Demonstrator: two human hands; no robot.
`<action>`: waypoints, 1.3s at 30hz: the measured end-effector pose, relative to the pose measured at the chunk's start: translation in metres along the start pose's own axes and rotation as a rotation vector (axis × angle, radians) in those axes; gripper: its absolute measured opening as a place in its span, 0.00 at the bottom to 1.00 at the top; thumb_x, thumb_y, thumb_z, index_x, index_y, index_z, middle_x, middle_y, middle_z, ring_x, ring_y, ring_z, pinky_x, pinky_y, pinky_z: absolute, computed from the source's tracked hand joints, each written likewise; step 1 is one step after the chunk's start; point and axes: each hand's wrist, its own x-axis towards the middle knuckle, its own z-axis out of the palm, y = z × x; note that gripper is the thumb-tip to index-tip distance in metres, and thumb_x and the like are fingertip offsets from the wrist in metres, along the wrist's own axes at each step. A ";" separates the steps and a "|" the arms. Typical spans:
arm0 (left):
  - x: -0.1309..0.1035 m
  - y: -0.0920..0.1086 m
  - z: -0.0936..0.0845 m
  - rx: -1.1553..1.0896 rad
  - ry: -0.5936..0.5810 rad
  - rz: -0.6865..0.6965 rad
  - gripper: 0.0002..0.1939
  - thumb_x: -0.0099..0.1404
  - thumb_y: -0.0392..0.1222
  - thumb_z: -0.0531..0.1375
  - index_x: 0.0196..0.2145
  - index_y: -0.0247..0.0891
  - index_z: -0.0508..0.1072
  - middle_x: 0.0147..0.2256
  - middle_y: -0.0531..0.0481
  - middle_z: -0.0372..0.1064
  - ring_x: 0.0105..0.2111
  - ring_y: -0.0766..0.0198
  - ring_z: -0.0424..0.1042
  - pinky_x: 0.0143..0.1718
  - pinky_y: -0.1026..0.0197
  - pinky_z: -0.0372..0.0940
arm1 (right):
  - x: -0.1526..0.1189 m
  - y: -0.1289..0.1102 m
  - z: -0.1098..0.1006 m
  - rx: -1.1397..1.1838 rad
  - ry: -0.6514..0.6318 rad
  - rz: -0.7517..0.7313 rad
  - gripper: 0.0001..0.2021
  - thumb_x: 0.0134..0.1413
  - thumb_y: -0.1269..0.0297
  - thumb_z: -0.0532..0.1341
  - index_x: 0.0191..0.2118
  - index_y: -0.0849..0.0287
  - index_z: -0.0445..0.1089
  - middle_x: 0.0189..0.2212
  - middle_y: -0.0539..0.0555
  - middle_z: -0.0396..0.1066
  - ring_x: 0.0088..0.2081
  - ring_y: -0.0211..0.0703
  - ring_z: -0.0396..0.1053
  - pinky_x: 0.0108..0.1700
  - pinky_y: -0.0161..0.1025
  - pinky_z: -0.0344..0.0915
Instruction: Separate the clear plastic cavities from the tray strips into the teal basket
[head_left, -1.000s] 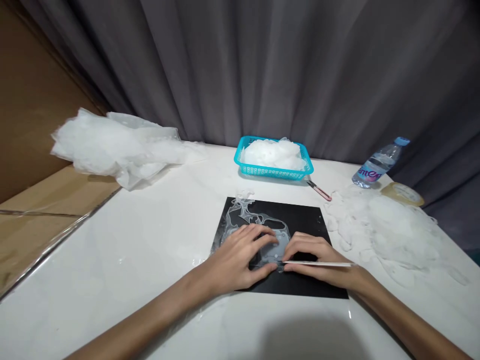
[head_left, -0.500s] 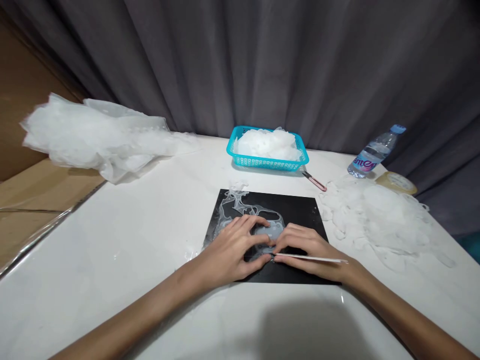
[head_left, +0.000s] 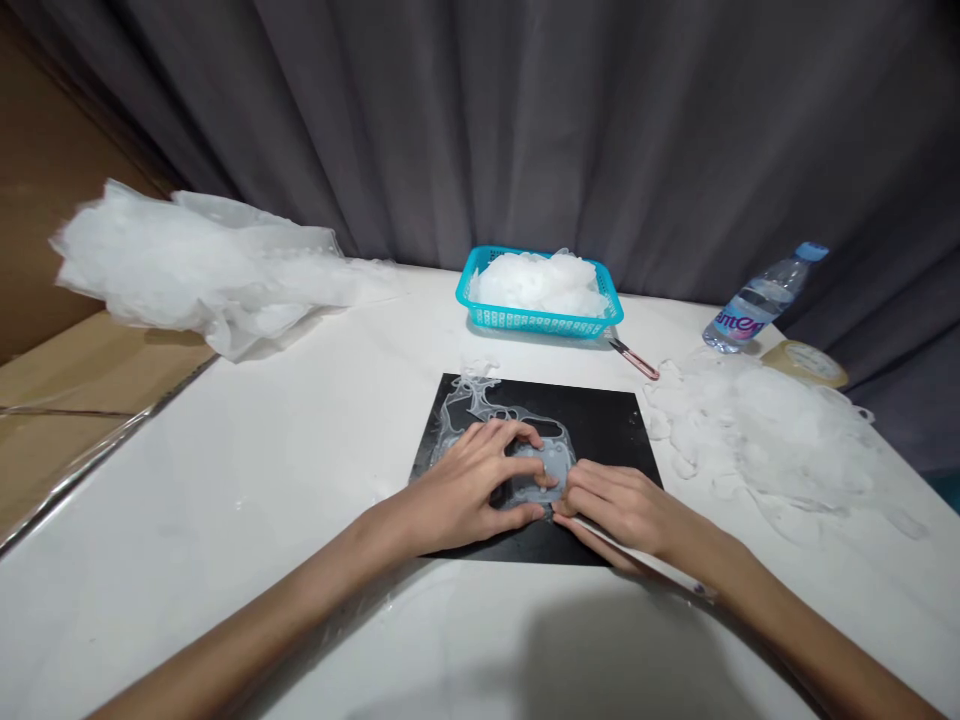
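A black cutting board (head_left: 600,415) lies on the white table in front of me, with a translucent plastic-like sheet (head_left: 556,460) on it. Stringy cut-away edges of the same clear material trail toward the board's upper left. My left hand (head_left: 480,485) presses the sheet with its fingers spread, thumb near the board's front. In my right hand (head_left: 622,505) is a slim white-handled tool (head_left: 664,570), pinched between the fingers and pointing toward the sheet's near right corner. The tool's tip is hidden by the fingers, so its exact kind does not show.
Behind the board stands a turquoise basket (head_left: 540,322) of white translucent pieces, with pink-handled snips (head_left: 634,358) beside it. At right are scraps (head_left: 795,440), a tape roll (head_left: 806,362) and a water bottle (head_left: 761,300). A bulky clear plastic bag (head_left: 202,260) lies at left.
The tool's rear end has swung down toward me, and my right hand has turned with it. My left fingers keep pressing the sheet. The view has shifted slightly.
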 end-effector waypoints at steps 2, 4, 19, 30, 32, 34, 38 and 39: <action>0.000 0.000 0.000 -0.005 -0.003 -0.008 0.10 0.72 0.50 0.62 0.49 0.49 0.77 0.59 0.47 0.65 0.59 0.47 0.64 0.60 0.44 0.59 | -0.001 0.002 0.009 -0.023 0.023 -0.023 0.08 0.72 0.69 0.55 0.38 0.58 0.68 0.33 0.55 0.73 0.33 0.43 0.71 0.34 0.40 0.68; 0.001 -0.001 0.001 -0.007 -0.007 -0.014 0.10 0.72 0.50 0.62 0.48 0.48 0.76 0.59 0.47 0.64 0.60 0.46 0.63 0.61 0.44 0.59 | -0.002 0.003 0.017 -0.036 0.035 -0.031 0.08 0.73 0.69 0.55 0.39 0.58 0.67 0.33 0.55 0.72 0.34 0.43 0.70 0.37 0.40 0.68; -0.002 -0.006 0.004 -0.051 -0.013 -0.008 0.13 0.73 0.50 0.62 0.53 0.51 0.75 0.60 0.48 0.63 0.59 0.47 0.64 0.60 0.45 0.58 | -0.010 -0.001 -0.002 0.008 -0.040 0.053 0.07 0.73 0.71 0.54 0.40 0.59 0.66 0.36 0.55 0.70 0.35 0.41 0.67 0.39 0.38 0.69; -0.004 -0.003 0.005 -0.151 0.021 -0.065 0.25 0.73 0.54 0.62 0.62 0.47 0.62 0.60 0.47 0.65 0.60 0.50 0.63 0.63 0.49 0.57 | -0.012 0.000 0.007 0.026 0.021 0.060 0.09 0.71 0.68 0.59 0.53 0.63 0.68 0.39 0.57 0.74 0.40 0.46 0.73 0.45 0.42 0.72; -0.006 -0.002 0.006 -0.152 0.023 -0.062 0.24 0.74 0.54 0.61 0.62 0.47 0.62 0.60 0.46 0.65 0.60 0.51 0.64 0.63 0.50 0.57 | -0.010 -0.004 -0.005 0.184 -0.040 0.127 0.10 0.72 0.68 0.59 0.54 0.62 0.69 0.41 0.56 0.75 0.42 0.44 0.73 0.46 0.41 0.72; -0.007 -0.003 0.007 -0.153 0.023 -0.051 0.24 0.74 0.54 0.61 0.62 0.47 0.62 0.59 0.46 0.66 0.60 0.51 0.64 0.62 0.50 0.58 | -0.008 -0.007 -0.016 0.302 -0.084 0.185 0.09 0.72 0.67 0.59 0.54 0.60 0.69 0.42 0.56 0.75 0.43 0.43 0.73 0.47 0.39 0.71; -0.008 -0.006 0.008 -0.133 0.039 -0.036 0.25 0.73 0.55 0.62 0.62 0.47 0.63 0.59 0.46 0.67 0.60 0.51 0.65 0.61 0.51 0.58 | -0.006 -0.008 -0.018 0.339 -0.035 0.175 0.07 0.72 0.67 0.59 0.50 0.60 0.71 0.41 0.56 0.75 0.42 0.43 0.72 0.47 0.40 0.71; -0.007 -0.006 0.008 -0.128 0.040 -0.037 0.25 0.72 0.55 0.62 0.62 0.47 0.63 0.59 0.47 0.67 0.60 0.51 0.65 0.62 0.51 0.58 | -0.006 -0.008 -0.014 0.328 -0.020 0.157 0.06 0.71 0.67 0.60 0.49 0.61 0.71 0.40 0.56 0.75 0.42 0.43 0.71 0.46 0.40 0.71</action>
